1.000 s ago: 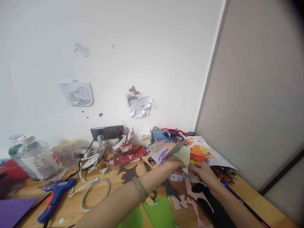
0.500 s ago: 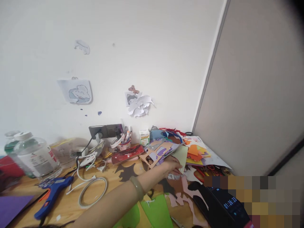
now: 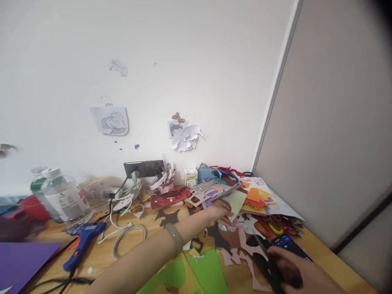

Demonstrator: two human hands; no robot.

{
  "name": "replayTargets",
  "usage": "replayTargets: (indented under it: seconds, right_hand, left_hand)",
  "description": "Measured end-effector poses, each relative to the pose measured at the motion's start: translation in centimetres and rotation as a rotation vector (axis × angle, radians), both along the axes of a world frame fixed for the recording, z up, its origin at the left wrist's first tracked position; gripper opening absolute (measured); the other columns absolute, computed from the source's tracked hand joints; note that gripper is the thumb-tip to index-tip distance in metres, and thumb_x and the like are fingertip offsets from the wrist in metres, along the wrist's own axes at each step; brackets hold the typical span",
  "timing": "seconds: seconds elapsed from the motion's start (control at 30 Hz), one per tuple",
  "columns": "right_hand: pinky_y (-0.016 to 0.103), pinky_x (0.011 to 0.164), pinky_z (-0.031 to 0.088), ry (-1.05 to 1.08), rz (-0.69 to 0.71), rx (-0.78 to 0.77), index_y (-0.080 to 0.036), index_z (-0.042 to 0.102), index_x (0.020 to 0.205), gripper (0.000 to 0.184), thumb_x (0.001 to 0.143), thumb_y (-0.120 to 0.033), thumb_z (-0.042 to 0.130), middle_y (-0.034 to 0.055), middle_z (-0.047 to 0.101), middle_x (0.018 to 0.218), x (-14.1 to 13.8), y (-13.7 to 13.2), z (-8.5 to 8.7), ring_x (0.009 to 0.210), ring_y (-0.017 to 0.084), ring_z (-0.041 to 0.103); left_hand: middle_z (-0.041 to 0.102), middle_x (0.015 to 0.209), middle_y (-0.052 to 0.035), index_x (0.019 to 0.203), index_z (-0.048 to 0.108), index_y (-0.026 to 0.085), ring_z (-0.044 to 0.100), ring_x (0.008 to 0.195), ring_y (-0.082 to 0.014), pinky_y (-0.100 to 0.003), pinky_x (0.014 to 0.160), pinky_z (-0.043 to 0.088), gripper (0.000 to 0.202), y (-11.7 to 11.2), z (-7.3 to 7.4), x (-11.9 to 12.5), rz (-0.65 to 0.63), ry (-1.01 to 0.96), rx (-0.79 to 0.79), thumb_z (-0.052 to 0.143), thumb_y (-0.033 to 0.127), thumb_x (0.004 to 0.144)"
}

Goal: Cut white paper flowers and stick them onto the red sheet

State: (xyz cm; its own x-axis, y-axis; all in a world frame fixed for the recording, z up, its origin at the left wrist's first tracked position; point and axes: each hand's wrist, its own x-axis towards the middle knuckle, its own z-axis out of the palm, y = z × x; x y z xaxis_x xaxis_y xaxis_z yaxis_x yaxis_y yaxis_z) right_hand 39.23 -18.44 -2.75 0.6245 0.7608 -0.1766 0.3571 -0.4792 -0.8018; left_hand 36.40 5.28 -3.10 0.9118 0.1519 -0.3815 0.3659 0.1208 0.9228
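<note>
On your pale wooden table, a white-capped clear plastic bottle, a blue-and-orange plastic glue gun and a flat purple sheet sit at left; a thin white ring and a jagged dark-brown paper scrap lie nearer the middle; to your right rests a black rectangular phone.

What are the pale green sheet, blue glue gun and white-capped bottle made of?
Pale green sheet: probably matte paper or card; thin, straight-edged. Blue glue gun: likely plastic, body smooth and evenly coloured. White-capped bottle: see-through, glossy; perhaps plastic, though glass isn't ruled out.
</note>
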Motion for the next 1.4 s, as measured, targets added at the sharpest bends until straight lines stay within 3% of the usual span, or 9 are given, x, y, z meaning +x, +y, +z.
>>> replayTargets:
  seconds: [0.1, 0.17, 0.27, 0.47, 0.7, 0.93, 1.17, 1.4]
  right_hand:
    - [0.02, 0.039, 0.033, 0.16, -0.159, -0.013, -0.023, 0.063, 0.077, 0.023, 0.055, -0.029, 0.062, 0.0007, 0.062, 0.057, 2.6, 1.6, 1.6, 0.05, 0.015, 0.054]
    - [0.018, 0.035, 0.024, 0.181, -0.18, -0.054, -0.02, 0.061, 0.067, 0.018, 0.058, -0.035, 0.061, 0.0011, 0.059, 0.054, 4.0, 2.3, 2.2, 0.047, 0.013, 0.05]
    - [0.016, 0.038, 0.025, 0.233, -0.128, -0.091, -0.018, 0.058, 0.057, 0.021, 0.063, -0.038, 0.06, 0.0015, 0.058, 0.053, 5.0, 3.1, 2.6, 0.05, 0.011, 0.049]
    - [0.017, 0.044, 0.029, 0.299, 0.043, -0.113, -0.016, 0.057, 0.061, 0.023, 0.069, -0.038, 0.057, 0.002, 0.058, 0.058, 5.3, 4.5, 3.0, 0.056, 0.011, 0.048]
    - [0.017, 0.042, 0.024, 0.299, 0.169, -0.108, -0.014, 0.055, 0.066, 0.031, 0.067, -0.045, 0.059, 0.001, 0.056, 0.058, 6.4, 6.5, 2.5, 0.051, 0.009, 0.046]
    - [0.02, 0.04, 0.013, 0.225, 0.126, -0.072, -0.015, 0.053, 0.065, 0.032, 0.068, -0.047, 0.056, -0.0041, 0.043, 0.052, 5.6, 6.9, 2.5, 0.047, 0.006, 0.035]
    - [0.019, 0.04, 0.017, 0.199, 0.158, -0.057, -0.015, 0.052, 0.064, 0.033, 0.07, -0.048, 0.052, -0.0015, 0.049, 0.057, 5.3, 6.9, 2.5, 0.049, 0.007, 0.039]
    - [0.019, 0.039, 0.021, 0.113, 0.119, -0.09, -0.013, 0.054, 0.075, 0.039, 0.064, -0.05, 0.055, -0.0044, 0.044, 0.051, 6.1, 7.6, 0.6, 0.043, 0.006, 0.037]
  left_hand:
    - [0.059, 0.063, -0.0034, 0.074, 0.047, 0.015, 0.06, 0.055, -0.0155, -0.032, 0.064, 0.048, 0.015, 0.0, 0.3, 0.0, 0.015, -0.015, -0.016, 0.06, 0.013, 0.066]
    - [0.059, 0.062, -0.0042, 0.07, 0.046, 0.015, 0.06, 0.054, -0.0151, -0.033, 0.065, 0.048, 0.012, -0.1, 0.4, -0.1, 0.022, -0.025, -0.027, 0.057, 0.012, 0.068]
    - [0.059, 0.062, -0.005, 0.069, 0.044, 0.015, 0.06, 0.055, -0.0147, -0.033, 0.067, 0.047, 0.015, -0.2, 0.3, -0.1, 0.04, -0.039, -0.047, 0.059, 0.014, 0.068]
    - [0.06, 0.063, -0.0049, 0.072, 0.045, 0.015, 0.059, 0.054, -0.0131, -0.03, 0.066, 0.048, 0.015, 0.0, 0.1, -0.4, 0.08, -0.034, -0.104, 0.059, 0.012, 0.067]
    - [0.061, 0.059, -0.0051, 0.076, 0.045, 0.013, 0.06, 0.051, -0.014, -0.026, 0.057, 0.048, 0.015, 0.5, -0.1, -0.3, 0.069, 0.006, -0.142, 0.056, 0.007, 0.067]
    - [0.062, 0.062, -0.0046, 0.078, 0.047, 0.012, 0.062, 0.055, -0.0144, -0.025, 0.06, 0.049, 0.022, 0.9, 0.2, -0.3, 0.07, -0.009, -0.152, 0.063, 0.012, 0.063]
    - [0.062, 0.06, -0.0041, 0.071, 0.051, 0.012, 0.062, 0.056, -0.0152, -0.025, 0.061, 0.049, 0.02, 1.4, -0.3, -0.1, 0.002, -0.015, -0.14, 0.066, 0.014, 0.059]
    - [0.061, 0.057, -0.0044, 0.066, 0.053, 0.011, 0.061, 0.052, -0.0147, -0.026, 0.059, 0.048, 0.013, 1.6, 0.2, -0.4, -0.031, 0.006, -0.105, 0.064, 0.01, 0.059]
